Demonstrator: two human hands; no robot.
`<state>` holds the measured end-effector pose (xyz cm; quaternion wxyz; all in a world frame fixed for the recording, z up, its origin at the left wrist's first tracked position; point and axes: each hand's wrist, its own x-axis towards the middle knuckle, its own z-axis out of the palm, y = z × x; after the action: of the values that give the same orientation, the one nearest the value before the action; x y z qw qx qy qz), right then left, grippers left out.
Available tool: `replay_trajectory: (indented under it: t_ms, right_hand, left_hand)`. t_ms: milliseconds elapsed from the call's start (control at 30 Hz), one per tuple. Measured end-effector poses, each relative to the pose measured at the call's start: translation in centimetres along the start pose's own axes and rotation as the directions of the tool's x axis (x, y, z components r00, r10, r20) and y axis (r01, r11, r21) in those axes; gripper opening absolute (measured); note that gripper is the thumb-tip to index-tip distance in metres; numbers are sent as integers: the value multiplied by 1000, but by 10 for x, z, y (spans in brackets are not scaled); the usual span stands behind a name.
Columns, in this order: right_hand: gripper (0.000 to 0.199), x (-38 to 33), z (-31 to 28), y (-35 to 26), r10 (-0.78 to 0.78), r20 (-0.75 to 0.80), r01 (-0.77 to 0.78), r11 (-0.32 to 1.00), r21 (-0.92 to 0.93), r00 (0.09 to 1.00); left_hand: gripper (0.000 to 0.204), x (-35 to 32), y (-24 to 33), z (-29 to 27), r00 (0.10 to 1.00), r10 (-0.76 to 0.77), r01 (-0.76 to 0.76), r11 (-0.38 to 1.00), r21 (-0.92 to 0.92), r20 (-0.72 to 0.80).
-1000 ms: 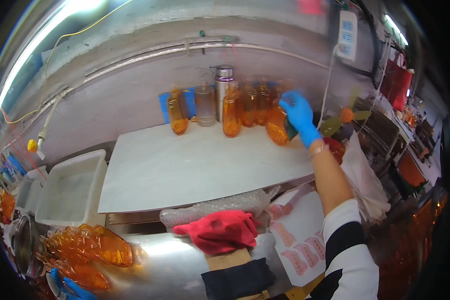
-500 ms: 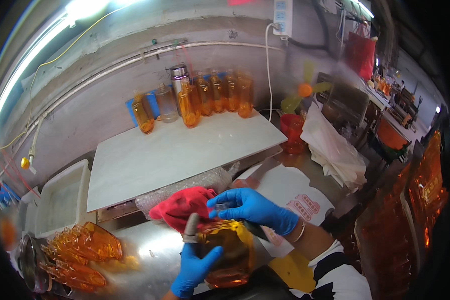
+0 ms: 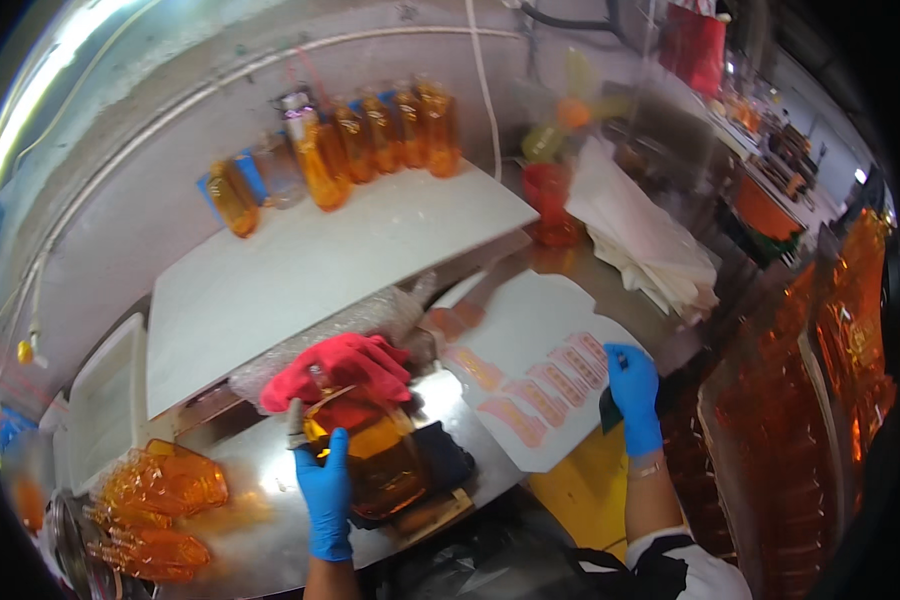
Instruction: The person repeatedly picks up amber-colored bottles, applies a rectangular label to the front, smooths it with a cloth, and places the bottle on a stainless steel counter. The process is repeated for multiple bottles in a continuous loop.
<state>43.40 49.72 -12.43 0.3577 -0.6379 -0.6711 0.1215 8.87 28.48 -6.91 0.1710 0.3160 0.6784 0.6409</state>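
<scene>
At about six o'clock in the head view, on the shiny steel counter (image 3: pixel 250 545), the left hand in a blue glove (image 3: pixel 325 490) lies along the side of a squat amber glass bottle (image 3: pixel 370 465), fingers wrapped onto it. The bottle lies tilted on a dark cloth pad (image 3: pixel 440 460), its neck toward ten o'clock, just beside a crumpled red rag (image 3: pixel 345 365).

The bottle looks heavy, stiff and smooth, so likely slippery under a glove and breakable if knocked; the broad body seems the safest place to hold, not the narrow neck.

At four o'clock the right hand in a blue glove (image 3: pixel 632 395) reaches forward, forearm stretched, fingertips down on the edge of a white sheet of pale orange stickers (image 3: pixel 545 375); whether it pinches a sticker I cannot tell.

At eight o'clock a heap of orange bottles (image 3: pixel 155 495) rests on the counter. Toward twelve o'clock a row of tall amber bottles (image 3: pixel 370 140) stands on a white shelf board (image 3: pixel 300 265).
</scene>
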Motion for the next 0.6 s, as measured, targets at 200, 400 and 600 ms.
replay_trajectory:
  t_ms: [200,400,600]
  right_hand:
    - [27,60,-6,49,199,36,-190,966,-177,979]
    - [55,77,8,21,-52,260,104,977,-188,964]
    - [61,106,12,18,101,494,89,934,-346,863]
  left_hand:
    - [58,-5,-16,-8,973,-216,228,947,-227,75]
    - [56,-6,-12,-8,971,-220,236,947,-218,97]
    - [51,-4,-20,-10,983,-163,176,970,-167,89]
